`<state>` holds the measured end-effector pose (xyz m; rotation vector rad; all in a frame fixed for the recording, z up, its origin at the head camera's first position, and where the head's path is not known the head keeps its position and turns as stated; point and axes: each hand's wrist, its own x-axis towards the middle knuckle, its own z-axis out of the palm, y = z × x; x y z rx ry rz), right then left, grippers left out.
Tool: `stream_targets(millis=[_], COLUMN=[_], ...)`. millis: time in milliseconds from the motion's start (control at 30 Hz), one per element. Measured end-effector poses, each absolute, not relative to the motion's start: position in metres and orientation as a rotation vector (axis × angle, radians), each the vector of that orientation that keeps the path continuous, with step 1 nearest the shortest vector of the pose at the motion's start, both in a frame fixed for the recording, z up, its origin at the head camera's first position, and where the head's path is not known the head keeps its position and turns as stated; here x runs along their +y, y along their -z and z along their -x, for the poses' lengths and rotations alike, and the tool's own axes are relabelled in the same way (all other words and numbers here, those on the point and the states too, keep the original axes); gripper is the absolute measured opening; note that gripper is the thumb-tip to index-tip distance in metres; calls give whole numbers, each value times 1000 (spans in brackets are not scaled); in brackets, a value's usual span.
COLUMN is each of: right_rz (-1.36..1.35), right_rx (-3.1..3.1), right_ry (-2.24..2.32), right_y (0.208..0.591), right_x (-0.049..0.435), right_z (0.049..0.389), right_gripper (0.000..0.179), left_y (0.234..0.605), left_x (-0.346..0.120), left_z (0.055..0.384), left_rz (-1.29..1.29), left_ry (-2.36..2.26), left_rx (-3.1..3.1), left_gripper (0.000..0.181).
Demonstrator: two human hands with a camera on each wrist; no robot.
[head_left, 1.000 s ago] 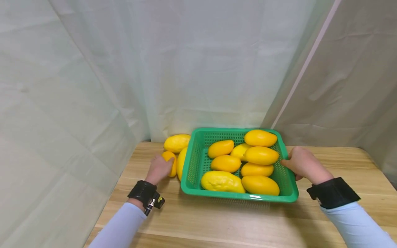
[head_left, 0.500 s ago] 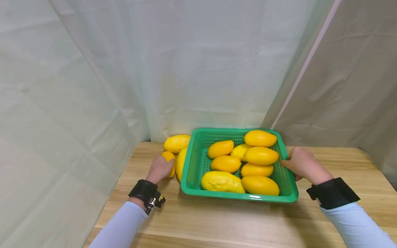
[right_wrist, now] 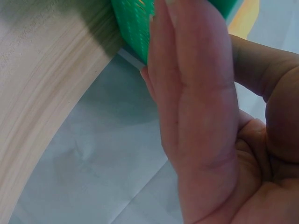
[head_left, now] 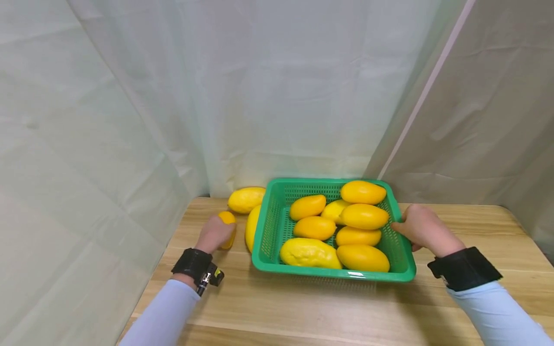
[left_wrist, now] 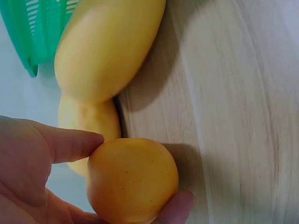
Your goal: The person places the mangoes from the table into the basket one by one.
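My left hand holds a mango at the left end of the table. In the left wrist view thumb and fingers lie around the mango, whose rounded end faces the camera. The right hand grips the right rim of a green plastic basket, thumb at the rim and fingers on the outside. Several mangoes and a large bumpy yellow fruit lie inside the basket. How far the right fingers reach under its wall is hidden.
Two larger yellow fruits sit left of the basket: one yellow fruit at the back, another yellow fruit partly hidden by the basket wall. Pale sheeting hangs behind the wooden table and along its left side.
The left hand has moved slightly left with the mango, away from the yellow fruit beside it, opening a gap. The right hand and the basket look the same.
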<state>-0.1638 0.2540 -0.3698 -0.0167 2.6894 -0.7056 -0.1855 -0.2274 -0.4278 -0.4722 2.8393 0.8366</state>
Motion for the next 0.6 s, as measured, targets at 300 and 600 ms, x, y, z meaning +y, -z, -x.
stream_targets(millis=[300, 600], right_rz=[32, 42], right_rx=[2692, 2684], right_ry=[689, 715], right_y=[370, 370], right_x=[254, 255], right_z=[163, 162], right_gripper=[30, 30], left_y=[426, 425], left_x=[-240, -247], left_z=[183, 179], left_rz=[516, 558], left_ry=[-917, -943], left_rx=[2794, 2774], left_gripper=[32, 34])
